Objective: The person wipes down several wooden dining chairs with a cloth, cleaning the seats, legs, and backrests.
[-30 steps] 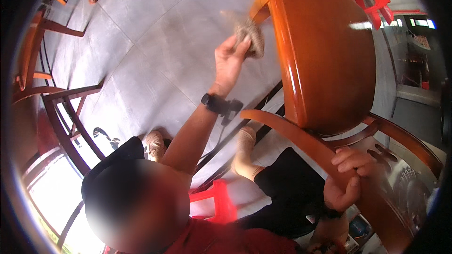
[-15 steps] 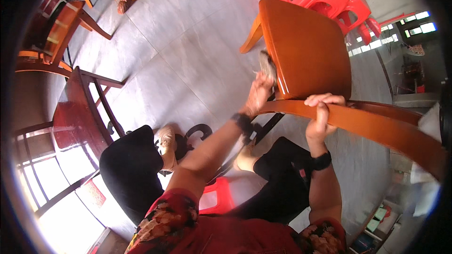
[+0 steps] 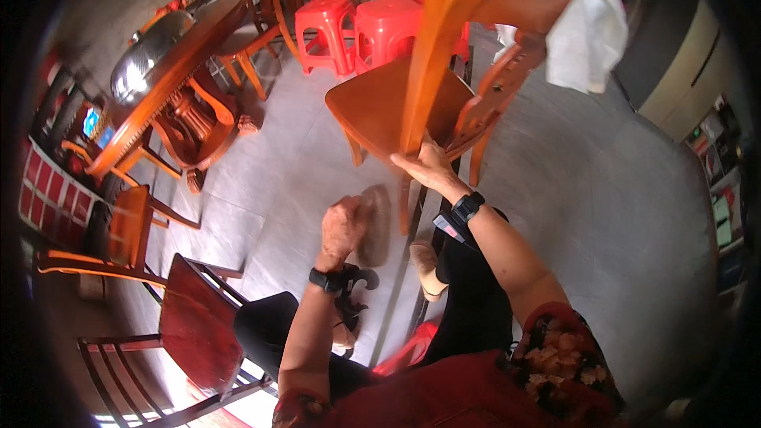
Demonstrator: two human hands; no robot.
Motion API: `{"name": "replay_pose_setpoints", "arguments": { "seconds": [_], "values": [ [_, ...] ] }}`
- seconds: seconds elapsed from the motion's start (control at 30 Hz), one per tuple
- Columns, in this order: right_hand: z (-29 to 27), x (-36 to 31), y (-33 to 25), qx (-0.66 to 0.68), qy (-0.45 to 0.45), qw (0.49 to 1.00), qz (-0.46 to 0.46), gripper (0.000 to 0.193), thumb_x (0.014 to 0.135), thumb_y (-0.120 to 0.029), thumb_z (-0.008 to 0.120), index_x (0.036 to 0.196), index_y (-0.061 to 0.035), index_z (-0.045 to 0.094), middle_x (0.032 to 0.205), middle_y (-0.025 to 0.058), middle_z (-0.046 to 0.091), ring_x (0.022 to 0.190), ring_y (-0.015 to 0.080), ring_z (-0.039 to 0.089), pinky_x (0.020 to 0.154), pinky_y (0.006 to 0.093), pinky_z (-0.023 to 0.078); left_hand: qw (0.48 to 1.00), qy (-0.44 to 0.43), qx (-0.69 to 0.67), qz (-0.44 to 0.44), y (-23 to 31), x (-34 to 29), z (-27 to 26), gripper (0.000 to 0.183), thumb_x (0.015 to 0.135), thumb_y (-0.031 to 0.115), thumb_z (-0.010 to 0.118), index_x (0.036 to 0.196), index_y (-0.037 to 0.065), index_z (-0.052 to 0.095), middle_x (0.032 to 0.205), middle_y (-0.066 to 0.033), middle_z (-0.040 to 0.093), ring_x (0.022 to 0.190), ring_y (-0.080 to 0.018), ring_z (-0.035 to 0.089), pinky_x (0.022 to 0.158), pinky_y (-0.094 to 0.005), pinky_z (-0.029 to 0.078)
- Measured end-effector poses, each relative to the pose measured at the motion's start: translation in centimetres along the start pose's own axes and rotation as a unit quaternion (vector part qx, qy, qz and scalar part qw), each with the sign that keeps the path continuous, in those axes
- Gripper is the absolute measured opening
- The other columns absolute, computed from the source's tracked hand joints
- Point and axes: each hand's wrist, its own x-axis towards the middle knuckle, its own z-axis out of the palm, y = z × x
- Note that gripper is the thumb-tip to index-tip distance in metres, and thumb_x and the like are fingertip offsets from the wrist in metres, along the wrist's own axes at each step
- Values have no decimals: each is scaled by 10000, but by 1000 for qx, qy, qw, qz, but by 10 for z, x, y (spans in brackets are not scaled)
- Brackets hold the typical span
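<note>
My left hand (image 3: 345,227), closed on a blurred grey-brown cloth (image 3: 376,226) mid-frame, is now away from the orange-brown chair (image 3: 372,105) at upper centre, so cloth and seat no longer meet, while my right hand (image 3: 432,168) curls round the chair's near upright (image 3: 428,55).

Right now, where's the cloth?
In the head view, the blurred grey-brown cloth is near the middle, in your left hand, just left of a wooden chair leg.
</note>
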Motion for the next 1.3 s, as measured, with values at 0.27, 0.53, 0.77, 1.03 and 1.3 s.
{"name": "replay_pose_setpoints", "arguments": {
  "seconds": [0.27,0.53,0.77,1.03,1.3],
  "values": [
    [-23,-96,-76,250,-284,918,119,774,951,-662,394,1407,-38,423,1212,197,626,947,287,686,758,402,556,991,103,-3,90,109,-5,-118,155,799,118,734,878,9,656,838,-171,622,741,-399,625,637,-432,512],
    [5,-159,-99,777,-234,579,80,532,1031,-454,404,1433,-105,424,1386,101,537,1267,250,512,1084,469,389,918,-297,5,263,190,-50,-165,531,784,121,754,1254,-13,546,1212,-242,582,1139,-401,568,963,-431,482],
    [-59,-162,-48,720,-139,668,128,481,994,-370,523,1353,-51,510,1298,109,581,1181,229,569,1030,430,454,881,-446,-19,158,189,-92,-237,504,880,205,710,1330,37,557,1230,-202,625,1097,-368,623,920,-413,519],
    [-92,-116,136,461,112,854,216,625,982,-456,521,1381,21,465,1369,148,528,1254,258,501,1068,384,373,977,-160,80,-119,145,-133,-348,395,869,-14,671,1258,-32,606,1077,-179,699,983,-234,691,884,-369,555],
    [-93,-4,153,321,197,883,280,868,934,-633,485,1511,-15,285,1542,187,331,1408,344,328,1124,421,301,908,-87,-335,-237,6,-131,-181,252,945,116,630,1156,-22,640,994,-130,704,867,-195,694,766,-301,566]
  ]
}}
